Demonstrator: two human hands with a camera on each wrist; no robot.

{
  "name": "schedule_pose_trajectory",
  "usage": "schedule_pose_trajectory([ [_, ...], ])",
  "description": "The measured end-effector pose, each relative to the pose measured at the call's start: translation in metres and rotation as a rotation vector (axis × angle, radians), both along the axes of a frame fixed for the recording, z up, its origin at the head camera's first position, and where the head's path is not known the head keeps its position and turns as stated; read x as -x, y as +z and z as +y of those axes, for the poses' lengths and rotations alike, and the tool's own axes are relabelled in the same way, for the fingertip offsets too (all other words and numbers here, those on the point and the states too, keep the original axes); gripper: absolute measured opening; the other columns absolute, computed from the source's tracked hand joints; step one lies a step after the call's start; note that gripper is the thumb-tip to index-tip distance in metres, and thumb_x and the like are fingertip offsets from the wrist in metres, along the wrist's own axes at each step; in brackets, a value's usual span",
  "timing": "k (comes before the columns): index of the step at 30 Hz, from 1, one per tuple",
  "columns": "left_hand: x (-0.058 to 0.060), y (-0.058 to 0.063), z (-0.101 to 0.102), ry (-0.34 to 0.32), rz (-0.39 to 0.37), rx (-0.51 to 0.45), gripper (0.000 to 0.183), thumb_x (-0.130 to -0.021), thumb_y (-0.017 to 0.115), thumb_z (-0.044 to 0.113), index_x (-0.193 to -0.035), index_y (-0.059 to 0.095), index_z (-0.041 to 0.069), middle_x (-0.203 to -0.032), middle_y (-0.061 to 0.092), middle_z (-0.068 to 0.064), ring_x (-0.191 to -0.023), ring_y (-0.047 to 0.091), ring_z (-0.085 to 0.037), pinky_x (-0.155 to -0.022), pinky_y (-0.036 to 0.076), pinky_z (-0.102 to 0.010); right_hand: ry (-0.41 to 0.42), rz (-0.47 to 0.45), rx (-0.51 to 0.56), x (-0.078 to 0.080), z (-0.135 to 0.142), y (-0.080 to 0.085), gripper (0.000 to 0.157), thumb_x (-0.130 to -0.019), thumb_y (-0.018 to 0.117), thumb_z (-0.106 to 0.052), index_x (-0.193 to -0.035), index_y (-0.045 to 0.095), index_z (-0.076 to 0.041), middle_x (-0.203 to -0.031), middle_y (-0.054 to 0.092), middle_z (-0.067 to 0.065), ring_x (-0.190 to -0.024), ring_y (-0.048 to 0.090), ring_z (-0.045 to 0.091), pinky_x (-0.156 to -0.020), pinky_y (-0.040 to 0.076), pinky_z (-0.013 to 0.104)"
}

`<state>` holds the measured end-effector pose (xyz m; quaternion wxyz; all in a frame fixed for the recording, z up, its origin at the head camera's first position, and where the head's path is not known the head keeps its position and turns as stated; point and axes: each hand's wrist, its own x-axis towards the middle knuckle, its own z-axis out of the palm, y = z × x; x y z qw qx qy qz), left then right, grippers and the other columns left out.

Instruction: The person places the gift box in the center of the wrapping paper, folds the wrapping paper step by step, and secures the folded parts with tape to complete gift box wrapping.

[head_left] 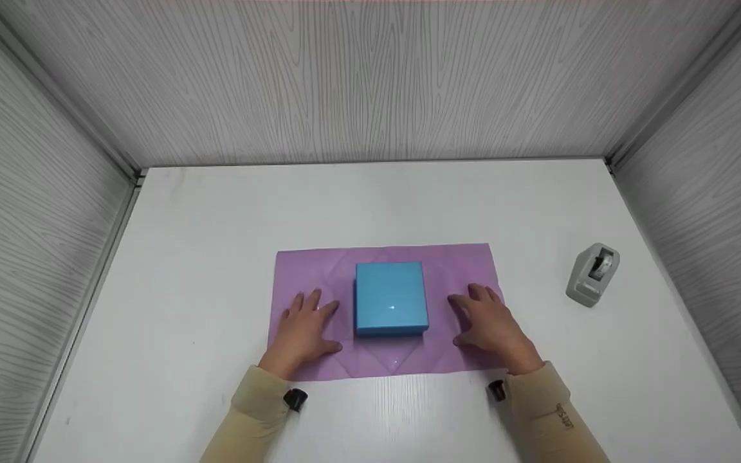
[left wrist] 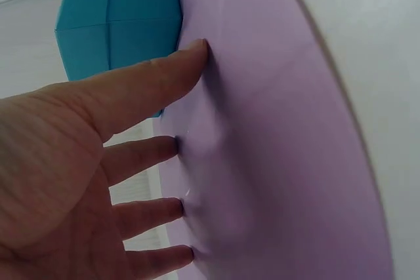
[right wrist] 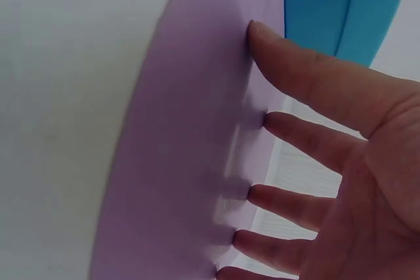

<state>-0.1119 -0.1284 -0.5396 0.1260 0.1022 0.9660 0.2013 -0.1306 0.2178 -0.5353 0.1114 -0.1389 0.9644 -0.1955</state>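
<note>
Left fingers [left wrist: 141,157] and right fingers [right wrist: 315,138] spread, gripping nothing, touching purple paper [head_left: 460,263], blue box [head_left: 391,292] between, apart

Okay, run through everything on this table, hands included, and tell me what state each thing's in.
Blue box: closed, unwrapped
Purple paper: spread open, creased
Tape dispenser: untouched, apart from the paper
Left hand: fingers spread, fingertips touching the paper
Right hand: fingers apart, fingertips touching the paper
</note>
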Motion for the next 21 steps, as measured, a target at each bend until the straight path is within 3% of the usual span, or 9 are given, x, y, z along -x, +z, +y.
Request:
schedule_pose_trajectory([
  [21,0.052,-0.003,-0.012,-0.025,-0.042,0.028,0.083,-0.079,0.081,0.038,-0.148,0.044,0.012,-0.157,0.027,-0.018,-0.144,0.016,-0.044,-0.111,0.019,-0.063,-0.032,-0.062,-0.014,0.046,-0.005,0.003,0.08,-0.07,0.088,-0.019,-0.141,0.053,-0.009,-0.149,0.033,0.027,-0.138,0.027,0.047,-0.103,0.034,0.064],
])
